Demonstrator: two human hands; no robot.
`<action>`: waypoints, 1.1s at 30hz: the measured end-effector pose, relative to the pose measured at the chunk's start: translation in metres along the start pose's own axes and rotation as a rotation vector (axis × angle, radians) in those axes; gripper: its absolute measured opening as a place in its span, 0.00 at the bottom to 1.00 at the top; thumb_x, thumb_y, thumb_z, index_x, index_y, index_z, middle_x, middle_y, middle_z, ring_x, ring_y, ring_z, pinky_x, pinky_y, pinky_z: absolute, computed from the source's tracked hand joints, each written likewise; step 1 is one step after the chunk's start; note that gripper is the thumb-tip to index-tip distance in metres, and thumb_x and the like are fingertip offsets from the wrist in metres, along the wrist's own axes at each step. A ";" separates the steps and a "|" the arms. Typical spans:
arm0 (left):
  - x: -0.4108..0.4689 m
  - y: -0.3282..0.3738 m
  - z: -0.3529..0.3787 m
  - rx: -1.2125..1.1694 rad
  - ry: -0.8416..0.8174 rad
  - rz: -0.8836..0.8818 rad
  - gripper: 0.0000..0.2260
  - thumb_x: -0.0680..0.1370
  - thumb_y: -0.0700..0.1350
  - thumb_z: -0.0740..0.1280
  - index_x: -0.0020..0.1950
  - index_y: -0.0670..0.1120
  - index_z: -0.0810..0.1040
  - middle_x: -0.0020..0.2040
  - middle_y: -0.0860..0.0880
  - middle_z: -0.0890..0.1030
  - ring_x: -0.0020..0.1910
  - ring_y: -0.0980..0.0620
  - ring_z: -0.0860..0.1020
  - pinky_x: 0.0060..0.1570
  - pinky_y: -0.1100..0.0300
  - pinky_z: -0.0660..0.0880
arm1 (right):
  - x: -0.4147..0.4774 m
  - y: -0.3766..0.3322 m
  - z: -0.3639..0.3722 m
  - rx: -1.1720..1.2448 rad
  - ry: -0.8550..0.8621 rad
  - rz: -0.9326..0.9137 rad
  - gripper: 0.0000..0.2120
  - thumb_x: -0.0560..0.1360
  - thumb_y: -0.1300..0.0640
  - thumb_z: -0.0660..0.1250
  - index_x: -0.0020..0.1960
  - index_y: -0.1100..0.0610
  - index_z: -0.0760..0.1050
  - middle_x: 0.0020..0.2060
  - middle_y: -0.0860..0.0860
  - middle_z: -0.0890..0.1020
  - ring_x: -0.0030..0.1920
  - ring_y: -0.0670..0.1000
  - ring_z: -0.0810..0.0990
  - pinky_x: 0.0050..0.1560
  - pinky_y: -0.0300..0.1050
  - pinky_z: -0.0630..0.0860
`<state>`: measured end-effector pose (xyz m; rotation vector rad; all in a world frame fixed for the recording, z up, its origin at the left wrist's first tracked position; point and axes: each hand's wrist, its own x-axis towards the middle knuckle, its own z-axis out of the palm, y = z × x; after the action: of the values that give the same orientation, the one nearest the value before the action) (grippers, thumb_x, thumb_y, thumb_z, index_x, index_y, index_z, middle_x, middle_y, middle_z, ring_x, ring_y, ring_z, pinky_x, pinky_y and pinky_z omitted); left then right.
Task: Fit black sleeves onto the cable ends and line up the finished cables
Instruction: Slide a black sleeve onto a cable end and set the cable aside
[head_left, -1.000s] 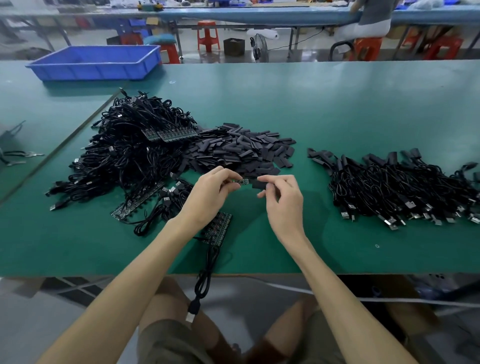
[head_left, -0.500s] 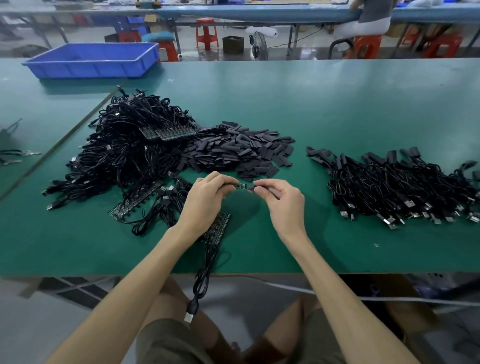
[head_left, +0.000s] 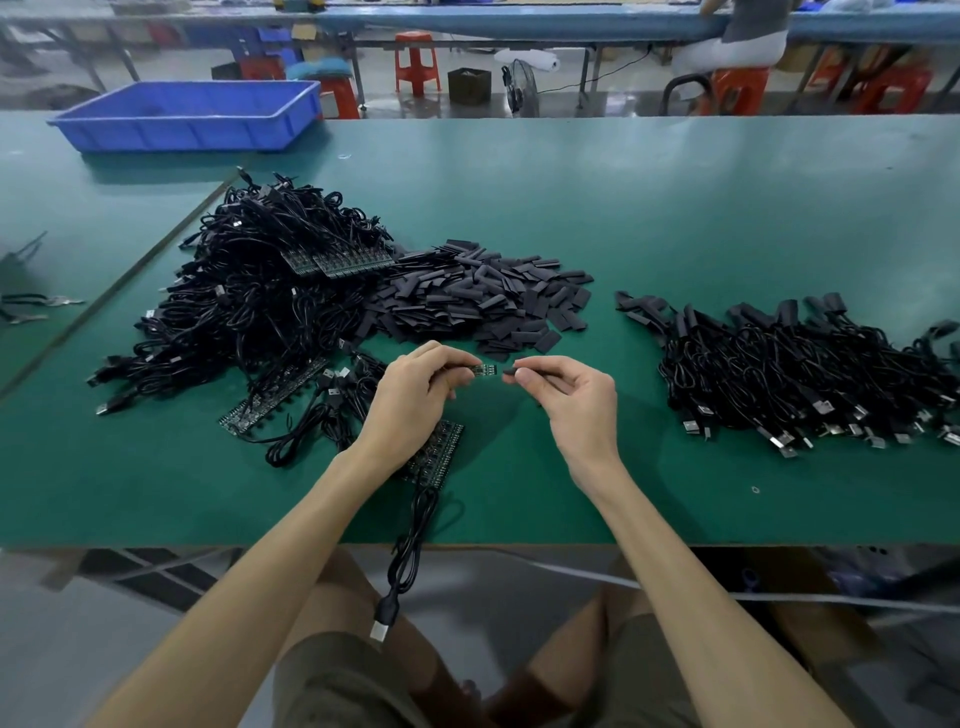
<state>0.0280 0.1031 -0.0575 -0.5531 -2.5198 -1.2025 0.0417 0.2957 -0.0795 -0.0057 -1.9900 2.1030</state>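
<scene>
My left hand (head_left: 415, 395) pinches the small circuit-board end of a black cable (head_left: 483, 370); the cable runs under my wrist and its USB plug (head_left: 382, 626) hangs off the table's front edge. Facing that end with a small gap, my right hand (head_left: 566, 400) pinches a flat black sleeve (head_left: 511, 371) between thumb and forefinger. Just behind my hands lies a heap of loose black sleeves (head_left: 478, 301). A big tangle of bare cables (head_left: 260, 306) is piled at the left. Sleeved cables (head_left: 810, 364) lie in a row at the right.
Strips of joined circuit boards (head_left: 270, 397) lie near my left hand, another (head_left: 436, 452) under my left wrist. A blue bin (head_left: 192, 117) stands at the back left of the green table (head_left: 675, 208). Red stools and a seated person are beyond it.
Both hands rose slightly and moved apart a little. The right hand turned the sleeve so that its end points at the cable's board end.
</scene>
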 end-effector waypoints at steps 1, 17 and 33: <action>0.000 0.000 0.000 0.002 -0.002 0.001 0.07 0.80 0.38 0.69 0.55 0.47 0.84 0.43 0.60 0.78 0.38 0.54 0.78 0.46 0.55 0.76 | 0.000 0.000 0.000 0.003 -0.002 0.000 0.04 0.76 0.65 0.75 0.50 0.61 0.85 0.43 0.53 0.88 0.47 0.52 0.89 0.53 0.40 0.82; 0.000 0.002 -0.003 0.044 -0.044 0.029 0.08 0.80 0.37 0.69 0.55 0.45 0.86 0.41 0.60 0.79 0.38 0.56 0.77 0.45 0.61 0.74 | 0.001 0.000 -0.001 -0.013 -0.031 -0.008 0.08 0.74 0.67 0.75 0.49 0.56 0.86 0.44 0.52 0.88 0.48 0.52 0.88 0.57 0.47 0.83; 0.001 -0.006 0.001 0.035 0.017 -0.006 0.10 0.81 0.34 0.67 0.54 0.46 0.85 0.42 0.59 0.79 0.39 0.59 0.77 0.48 0.53 0.76 | -0.003 -0.005 0.002 -0.113 -0.072 -0.029 0.09 0.74 0.65 0.76 0.53 0.57 0.86 0.44 0.49 0.89 0.48 0.48 0.88 0.54 0.38 0.81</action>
<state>0.0248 0.1007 -0.0618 -0.5246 -2.5248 -1.1579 0.0455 0.2936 -0.0746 0.0793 -2.1355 1.9971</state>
